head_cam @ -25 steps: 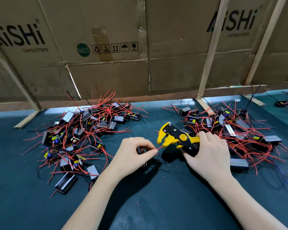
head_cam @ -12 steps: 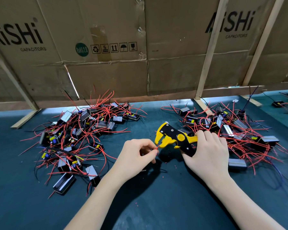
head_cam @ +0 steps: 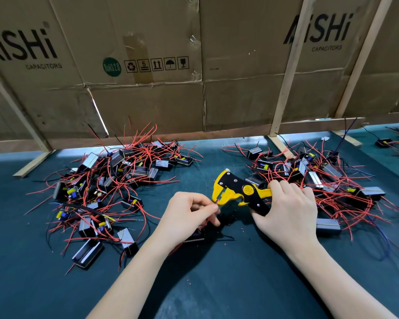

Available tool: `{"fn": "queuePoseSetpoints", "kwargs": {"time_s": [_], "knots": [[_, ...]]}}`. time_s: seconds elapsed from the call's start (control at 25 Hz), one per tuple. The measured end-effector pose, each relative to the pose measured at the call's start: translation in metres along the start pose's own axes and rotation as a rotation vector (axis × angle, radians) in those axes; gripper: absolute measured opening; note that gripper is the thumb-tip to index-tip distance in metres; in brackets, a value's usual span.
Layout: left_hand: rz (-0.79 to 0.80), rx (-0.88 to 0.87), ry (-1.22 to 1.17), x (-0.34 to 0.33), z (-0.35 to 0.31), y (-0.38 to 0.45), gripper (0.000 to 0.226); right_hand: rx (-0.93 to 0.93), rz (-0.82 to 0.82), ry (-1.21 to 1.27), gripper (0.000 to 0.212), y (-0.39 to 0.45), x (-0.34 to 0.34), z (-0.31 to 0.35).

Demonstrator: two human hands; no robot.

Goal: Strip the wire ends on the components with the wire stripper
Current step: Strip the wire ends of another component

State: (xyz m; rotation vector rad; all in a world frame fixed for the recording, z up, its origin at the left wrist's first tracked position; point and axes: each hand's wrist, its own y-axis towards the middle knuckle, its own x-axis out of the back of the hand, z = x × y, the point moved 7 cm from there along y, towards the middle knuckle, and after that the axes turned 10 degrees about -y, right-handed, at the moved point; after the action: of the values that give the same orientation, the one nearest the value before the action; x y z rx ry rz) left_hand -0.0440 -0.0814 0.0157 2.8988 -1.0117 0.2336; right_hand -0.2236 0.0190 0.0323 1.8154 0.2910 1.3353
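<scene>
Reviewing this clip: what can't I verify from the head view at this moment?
- Component in the left hand: mostly covered by the palm and fingers.
- Red wire end at the wire stripper mouth: too small to tell whether insulation is cut.
- Stripper handles: hidden inside the right hand.
- Which pile is already stripped, left pile or right pile: wire tips too small.
- Far-right components: cut off by the frame edge.
</scene>
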Motion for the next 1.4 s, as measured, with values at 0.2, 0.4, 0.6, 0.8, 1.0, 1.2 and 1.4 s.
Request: {"fn": "queuePoseSetpoints", "kwargs": {"time_s": [0.2,0.4,0.6,0.8,1.0,1.2,1.4], "knots": [[0.005,0.052,-0.049,-0.002,0.004,0.001,0.021,0.004,0.022,-0.010,0.049,-0.001,0.001,0.003],[0.007,0.071,-0.077,-0.003,0.001,-0.001,0.022,0.007,0.021,0.005,0.050,-0.001,0.000,0.005],[0.014,0.123,-0.137,-0.003,0.003,-0.001,0.022,0.020,0.009,0.004,0.053,-0.002,-0.002,0.004],[0.059,0.167,-0.120,0.000,0.007,-0.001,0.023,0.029,0.007,0.028,0.049,-0.003,-0.003,0.005],[0.115,0.176,-0.134,0.001,0.009,0.000,0.025,0.041,0.028,0.015,0.054,-0.003,-0.005,0.007],[0.163,0.171,-0.139,0.001,0.011,0.000,0.019,0.046,0.036,0.021,0.055,-0.004,-0.006,0.006],[0.170,0.149,-0.136,0.002,0.011,0.001,0.019,0.049,0.050,0.042,0.053,-0.003,-0.006,0.006]]}}
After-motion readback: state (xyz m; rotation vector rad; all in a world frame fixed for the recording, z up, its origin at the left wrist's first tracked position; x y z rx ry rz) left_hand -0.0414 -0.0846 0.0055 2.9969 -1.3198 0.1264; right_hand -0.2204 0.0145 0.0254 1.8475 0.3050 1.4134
